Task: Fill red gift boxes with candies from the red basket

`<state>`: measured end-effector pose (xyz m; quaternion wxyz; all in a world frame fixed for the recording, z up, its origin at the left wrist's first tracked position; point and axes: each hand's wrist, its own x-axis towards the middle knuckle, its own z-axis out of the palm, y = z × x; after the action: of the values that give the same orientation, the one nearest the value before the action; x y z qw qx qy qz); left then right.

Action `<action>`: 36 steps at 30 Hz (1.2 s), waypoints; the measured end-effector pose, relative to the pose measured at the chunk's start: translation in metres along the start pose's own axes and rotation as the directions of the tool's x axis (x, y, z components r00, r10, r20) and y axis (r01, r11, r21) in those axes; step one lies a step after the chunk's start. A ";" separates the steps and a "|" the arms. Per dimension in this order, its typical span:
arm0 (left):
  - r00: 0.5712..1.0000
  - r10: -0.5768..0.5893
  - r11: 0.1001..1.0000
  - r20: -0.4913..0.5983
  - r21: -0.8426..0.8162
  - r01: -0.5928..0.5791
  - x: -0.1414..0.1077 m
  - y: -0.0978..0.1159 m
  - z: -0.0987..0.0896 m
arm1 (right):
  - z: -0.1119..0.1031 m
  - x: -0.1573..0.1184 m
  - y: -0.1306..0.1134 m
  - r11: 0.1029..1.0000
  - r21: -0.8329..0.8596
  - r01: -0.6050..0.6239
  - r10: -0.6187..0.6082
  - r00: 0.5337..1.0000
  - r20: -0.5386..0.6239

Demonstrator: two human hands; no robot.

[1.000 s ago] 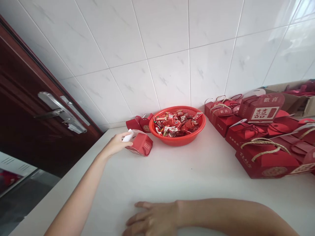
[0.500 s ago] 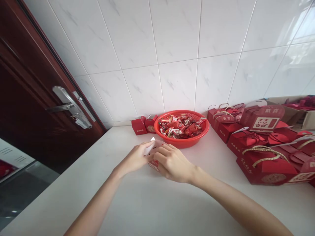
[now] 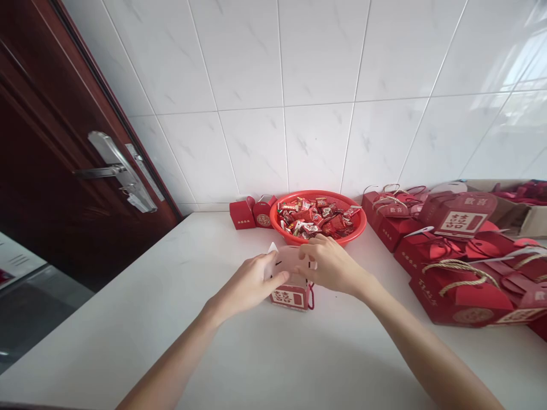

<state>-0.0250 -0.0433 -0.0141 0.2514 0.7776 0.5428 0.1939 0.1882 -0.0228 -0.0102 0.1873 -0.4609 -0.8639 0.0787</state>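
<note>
Red card shows between the two hands: a small gift box (image 3: pixel 289 297) sits on the white tabletop (image 3: pixel 213 353), its top open and its pale inner flaps raised. From where I stand, the left hand (image 3: pixel 257 278) is clamped on the box's left side, fingers behind the pale flap and thumb laid over the near top edge. The right hand (image 3: pixel 331 265) curls at the other side, fingers and thumb about the raised flap there — whether they pinch it tight, I cannot tell. Below that hand a dark red cord (image 3: pixel 311 296) loops out from the box's side, and the front panel carries a printed label. Just beyond the grip lies a red plastic basket (image 3: pixel 363 221) heaped with wrapped sweets (image 3: pixel 305 215), near the tiled wall (image 3: pixel 316 142). Left of the basket, past the left hand, stand two small red boxes (image 3: pixel 243 214). Well to the right of both hands crowds a group of larger red boxes (image 3: pixel 465 296), some with twisted rope handles (image 3: pixel 465 265), one box lying on top of the others — and behind them an open cardboard carton (image 3: pixel 530 221) holds dark red material. Far to the left of the grip is a dark wooden door (image 3: pixel 43 142) with a metal handle (image 3: pixel 100 171).
</note>
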 end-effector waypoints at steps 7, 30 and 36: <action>0.999 0.027 0.999 0.047 -0.029 -0.026 -0.002 -0.001 0.007 | -0.004 -0.012 0.019 0.986 0.120 -0.112 0.102 0.991 0.090; 0.983 0.105 0.966 -0.153 -0.220 -0.138 0.022 0.015 0.022 | -0.024 0.035 0.093 0.902 0.415 -0.120 0.283 0.890 -0.357; 0.962 0.144 0.961 -0.234 -0.198 -0.192 0.077 0.009 -0.004 | 0.002 0.071 0.127 0.883 0.411 -0.225 0.383 0.852 -0.357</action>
<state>0.0055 0.0275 -0.0030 0.2569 0.7627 0.4742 0.3569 0.2493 0.1079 -0.0331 0.4369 -0.5582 -0.6872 0.1591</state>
